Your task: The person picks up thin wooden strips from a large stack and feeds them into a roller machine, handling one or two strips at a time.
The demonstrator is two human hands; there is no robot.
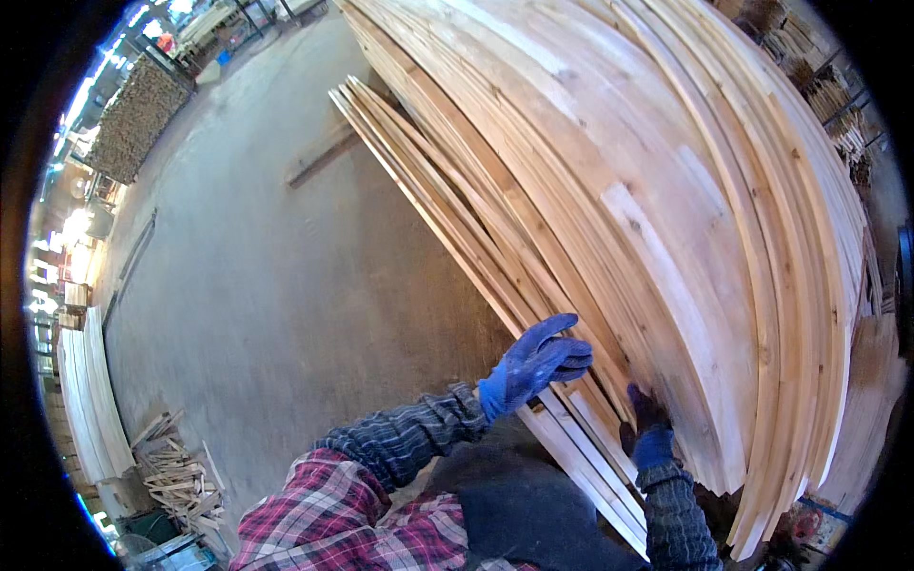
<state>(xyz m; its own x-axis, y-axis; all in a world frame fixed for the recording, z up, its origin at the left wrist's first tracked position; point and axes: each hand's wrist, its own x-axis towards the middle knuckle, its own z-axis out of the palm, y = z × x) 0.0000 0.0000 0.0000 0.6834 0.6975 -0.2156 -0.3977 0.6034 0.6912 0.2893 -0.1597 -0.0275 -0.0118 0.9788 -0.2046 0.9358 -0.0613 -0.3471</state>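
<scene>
My left hand (541, 366), in a blue work glove, is over several long narrow wooden strips (447, 233). Its thumb stands apart from the fingers and nothing shows in its grasp. Farther right, my right hand (651, 426) in a dark blue glove is at the near side of a big stack of long boards (657, 276). Its fingers look spread against the wood, though they are dark and partly blurred. The strips run along the stack's left side, at a slight angle to it, and their near ends reach down between my forearms.
A lone piece of timber (324, 154) lies on the concrete floor (257, 276) left of the strips. Scrap sticks (181, 481) are heaped at lower left, below pale upright-looking boards (93, 395). A dense wood stack (138, 119) stands far left.
</scene>
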